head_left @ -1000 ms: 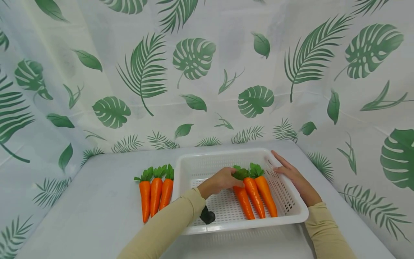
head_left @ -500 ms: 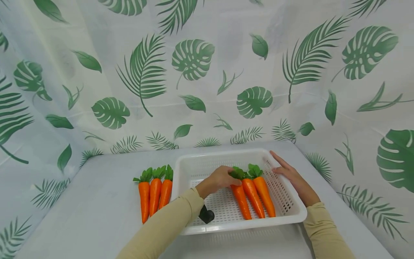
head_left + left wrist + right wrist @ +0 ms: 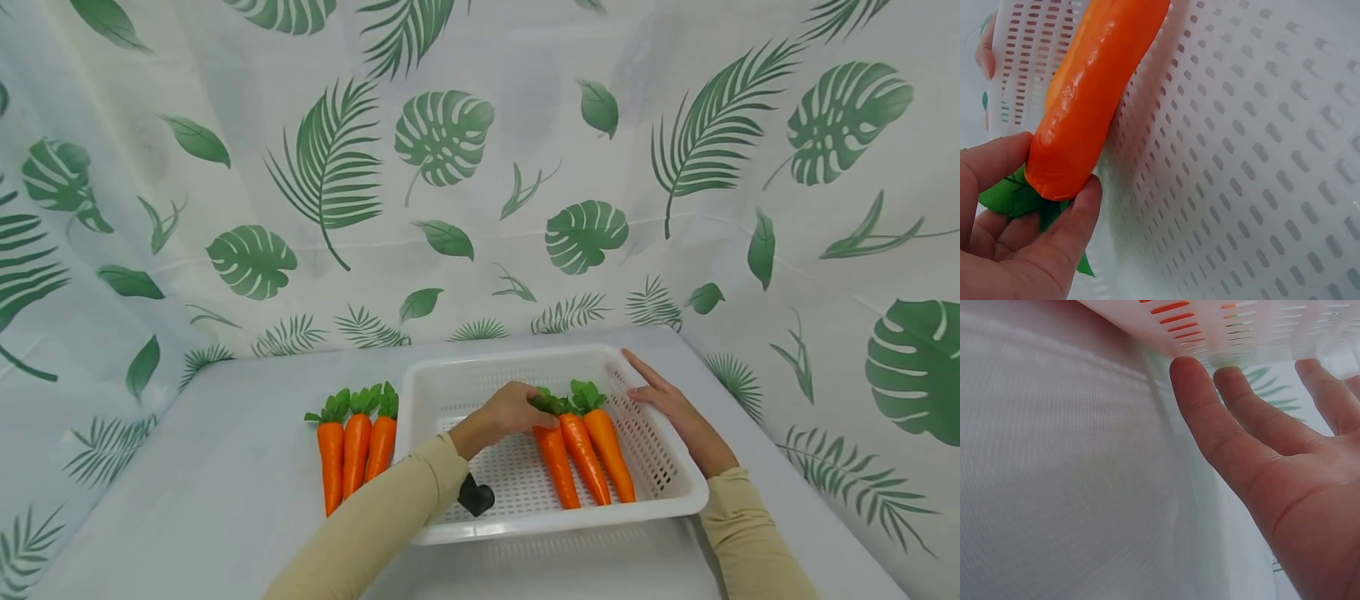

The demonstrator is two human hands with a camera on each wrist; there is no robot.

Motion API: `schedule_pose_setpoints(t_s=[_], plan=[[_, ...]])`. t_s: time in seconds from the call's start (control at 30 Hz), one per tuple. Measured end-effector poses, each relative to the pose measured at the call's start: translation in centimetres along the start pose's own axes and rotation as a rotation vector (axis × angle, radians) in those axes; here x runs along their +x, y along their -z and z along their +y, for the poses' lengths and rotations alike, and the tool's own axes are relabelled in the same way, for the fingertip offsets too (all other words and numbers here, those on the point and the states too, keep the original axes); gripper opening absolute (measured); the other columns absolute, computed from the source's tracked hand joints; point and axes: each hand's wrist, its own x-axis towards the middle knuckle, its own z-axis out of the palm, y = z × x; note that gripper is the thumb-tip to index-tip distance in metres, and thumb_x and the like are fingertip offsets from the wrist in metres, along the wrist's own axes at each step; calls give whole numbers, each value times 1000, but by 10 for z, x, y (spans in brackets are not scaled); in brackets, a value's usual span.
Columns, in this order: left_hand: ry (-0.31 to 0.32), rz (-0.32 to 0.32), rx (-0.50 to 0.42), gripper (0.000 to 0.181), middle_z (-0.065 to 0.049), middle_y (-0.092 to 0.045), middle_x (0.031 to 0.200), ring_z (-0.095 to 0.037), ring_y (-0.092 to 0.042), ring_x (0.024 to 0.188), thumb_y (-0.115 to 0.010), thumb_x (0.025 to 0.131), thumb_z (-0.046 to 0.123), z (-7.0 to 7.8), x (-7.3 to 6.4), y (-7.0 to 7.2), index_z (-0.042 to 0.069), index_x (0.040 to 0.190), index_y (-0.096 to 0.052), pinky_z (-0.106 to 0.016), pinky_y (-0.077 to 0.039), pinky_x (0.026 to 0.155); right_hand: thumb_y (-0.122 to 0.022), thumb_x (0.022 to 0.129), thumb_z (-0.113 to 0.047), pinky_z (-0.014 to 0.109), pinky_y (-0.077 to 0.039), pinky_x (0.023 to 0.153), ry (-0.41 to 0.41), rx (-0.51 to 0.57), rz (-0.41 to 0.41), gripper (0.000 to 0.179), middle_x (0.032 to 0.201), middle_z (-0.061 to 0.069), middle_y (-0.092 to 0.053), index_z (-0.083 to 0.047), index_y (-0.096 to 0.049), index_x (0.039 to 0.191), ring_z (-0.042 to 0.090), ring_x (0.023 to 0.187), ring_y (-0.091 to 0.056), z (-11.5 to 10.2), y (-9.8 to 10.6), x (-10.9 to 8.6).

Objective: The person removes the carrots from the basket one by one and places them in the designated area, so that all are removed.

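Observation:
In the head view, a white perforated plastic basket (image 3: 517, 527) holds three orange carrots with green leafy tops. My left hand (image 3: 504, 412) reaches inside and pinches the leftmost of these, a carrot (image 3: 557, 468), at its leafy end. The left wrist view shows thumb and fingertips on either side of that carrot's blunt top (image 3: 1060, 169), with leaves behind the fingers. The middle carrot (image 3: 585, 458) and right carrot (image 3: 609, 454) lie alongside. At the basket's right side, my right hand (image 3: 686, 421) holds the rim, its thumb over the edge and fingers against the outer wall (image 3: 1260, 344).
Three more carrots (image 3: 356, 450) lie side by side on the white table (image 3: 210, 467), left of the basket. A small black piece (image 3: 476, 497) shows below the left cuff. Leaf-patterned white sheeting (image 3: 480, 208) stands behind the table and at both sides.
The head view has drifted slightly, so everything sits a little further left in it. Both hands keep their places on the carrot and the basket.

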Motion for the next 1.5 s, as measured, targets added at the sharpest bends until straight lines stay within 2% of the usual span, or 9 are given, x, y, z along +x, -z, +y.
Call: schedule_pose_setpoints(t_s=[0.2,0.6,0.9,1.03,1.2,1.37,1.5], plan=[[-8,-8,-21,22,-2,-71,101,-15,-66,88,-83,94,7,1,-1,2,1,114,-77,-36,-62,89,-47,114,-37,60,-49,109,-4,5,-8,69,175,14,-23,-43,-11,173,40,145,-44,-1,0,-1],[-31,-20,-63,19,-4,-71,101,-17,-68,89,-82,95,10,7,-3,10,2,110,-76,-41,-62,92,-46,115,-35,59,-49,108,29,-7,-31,69,174,17,-23,-40,-9,173,38,142,-46,-2,0,0],[-64,-50,-125,18,-5,-72,100,-19,-69,91,-82,95,12,14,-8,22,1,108,-74,-48,-60,98,-45,115,-33,47,-51,105,28,10,-45,69,174,18,-21,-40,-9,173,29,138,-49,1,1,1],[-74,-59,-166,18,-7,-73,102,-20,-71,93,-81,95,8,13,-10,31,-1,110,-74,-48,-59,99,-45,115,-34,49,-52,105,21,13,-43,69,175,17,-20,-41,-9,173,26,137,-50,2,2,2],[-71,-56,-201,24,-10,-74,108,-23,-73,99,-80,96,7,10,-14,44,-3,117,-73,-48,-58,101,-46,114,-35,51,-51,106,7,16,-38,69,174,16,-22,-42,-10,173,30,138,-49,1,2,2],[-72,-54,-196,28,-11,-74,112,-24,-72,103,-80,98,9,9,-18,58,-4,121,-72,-41,-61,96,-45,114,-36,53,-50,107,-3,12,-42,69,175,14,-21,-43,-9,172,33,141,-46,0,1,0],[-70,-44,-190,30,-13,-74,114,-26,-71,105,-79,98,9,10,-20,68,-5,123,-70,-41,-60,97,-45,115,-35,53,-50,107,0,13,-38,69,175,15,-21,-43,-9,173,33,141,-46,-1,1,-1]])
